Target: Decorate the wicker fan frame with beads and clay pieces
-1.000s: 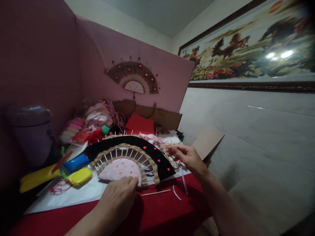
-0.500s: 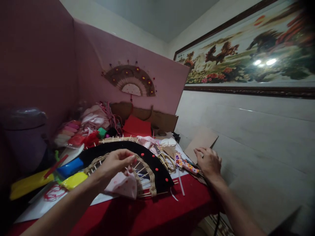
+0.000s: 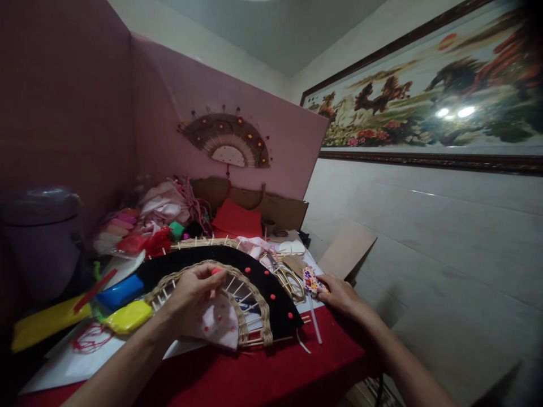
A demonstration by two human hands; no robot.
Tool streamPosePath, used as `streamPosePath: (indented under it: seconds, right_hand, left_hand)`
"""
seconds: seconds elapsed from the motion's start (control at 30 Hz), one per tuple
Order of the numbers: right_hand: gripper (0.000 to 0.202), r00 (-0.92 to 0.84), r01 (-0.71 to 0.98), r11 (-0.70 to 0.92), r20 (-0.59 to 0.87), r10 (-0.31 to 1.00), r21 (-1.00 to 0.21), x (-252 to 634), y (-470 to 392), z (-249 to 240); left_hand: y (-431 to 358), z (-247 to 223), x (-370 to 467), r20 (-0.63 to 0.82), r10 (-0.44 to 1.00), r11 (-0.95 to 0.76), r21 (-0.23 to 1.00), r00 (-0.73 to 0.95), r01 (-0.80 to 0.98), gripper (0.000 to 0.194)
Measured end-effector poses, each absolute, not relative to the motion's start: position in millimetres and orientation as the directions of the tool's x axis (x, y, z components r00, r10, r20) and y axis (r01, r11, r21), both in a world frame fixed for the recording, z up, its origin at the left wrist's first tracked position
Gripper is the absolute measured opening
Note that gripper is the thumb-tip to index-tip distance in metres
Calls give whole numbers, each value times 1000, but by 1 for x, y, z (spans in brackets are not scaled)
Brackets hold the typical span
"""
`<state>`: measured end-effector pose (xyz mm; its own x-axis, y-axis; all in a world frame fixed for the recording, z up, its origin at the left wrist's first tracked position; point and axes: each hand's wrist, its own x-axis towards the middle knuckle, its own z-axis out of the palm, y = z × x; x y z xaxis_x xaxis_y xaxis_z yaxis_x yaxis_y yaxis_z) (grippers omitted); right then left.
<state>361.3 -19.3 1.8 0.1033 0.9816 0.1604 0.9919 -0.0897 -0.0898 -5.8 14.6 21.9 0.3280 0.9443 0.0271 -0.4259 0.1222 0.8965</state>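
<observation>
My left hand [image 3: 195, 291] is closed in a pinch on a small red clay ball [image 3: 218, 271], over the inner arc of a fan. The fan has a black cloth band [image 3: 254, 282] dotted with red balls, a woven twine edge [image 3: 265, 316] and thin sticks. A pale dotted cloth piece [image 3: 220, 325] forms its base, partly behind my left hand. On the right, my right hand [image 3: 341, 295] is closed round the handle of a flower-patterned glue gun [image 3: 311, 281]. A clear glue stick [image 3: 315, 325] lies below it, beside gold-handled scissors [image 3: 292, 282].
Yellow [image 3: 129, 316] and blue clay packs [image 3: 121, 291] lie left on white paper. Red sheets [image 3: 237, 219] and a bag of pink material [image 3: 165, 203] stand behind. A finished fan [image 3: 224, 138] hangs on the pink board. Cardboard [image 3: 345, 251] leans against the tiled wall.
My right hand has come down and left from beside the cardboard and taken hold of the glue gun. My left hand has shifted slightly left, still pinching the red ball.
</observation>
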Motion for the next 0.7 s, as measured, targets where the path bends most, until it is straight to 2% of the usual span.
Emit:
streamPosePath:
  seconds: [0.1,0.23,0.33,0.47,0.53,0.7]
  right_hand:
    - [37,86,993,-68,193,977,-99,357,-20,8]
    - [35,118,978,-58,301,946,-201,356,-23,13]
    - [34,156,944,-39,338,928,-328,360,-25,13]
    - [36,237,833,-2,353,905,-554,369,-24,8]
    - [38,276,784,16,373,886,-620,373,-22,3]
    - [39,234,770,37,336,912,-638,377,-22,-2]
  left_hand:
    - [15,20,-3,26,946,114,907,323,-406,26]
    - [15,21,-3,26,950,115,898,311,-425,28]
    - [14,20,-3,15,951,126,894,310,-429,28]
    - [15,20,-3,17,950,131,883,310,-450,32]
    - [14,21,-3,21,948,135,877,319,-461,34]
    - [13,22,-2,28,940,151,860,340,-488,35]
